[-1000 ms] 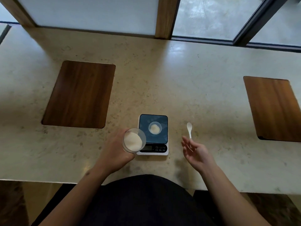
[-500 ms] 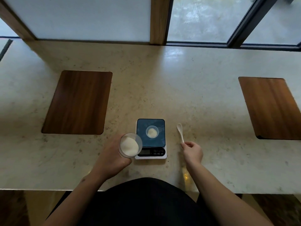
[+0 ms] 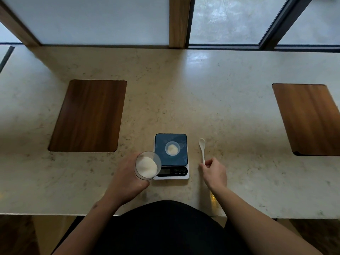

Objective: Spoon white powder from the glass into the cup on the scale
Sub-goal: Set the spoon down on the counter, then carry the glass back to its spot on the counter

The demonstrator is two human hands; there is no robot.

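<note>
A: Pale stone tabletop below a window; two wooden inlays well apart at left and right. Scale sits at centre near the front edge, the small cup on its platform, some white powder already in it.

B: Spoon?

A: Spoon lies flat just right of the scale. Long axis runs 12 to 6: bowl at 12, handle end at 6, pointing at the person.

B: Hands?

A: Right hand is at the 6 o'clock end, fingertips closed on the handle tip; spoon appears not yet lifted. Left hand is wrapped around the glass, tilted with its mouth toward the scale, at about 8 o'clock from the cup.

B: Judgement?

A: The right hand is nearer; from the spoon, the glass mouth lies at 9 o'clock, across the scale. The bowl must swing left over the display.
</note>
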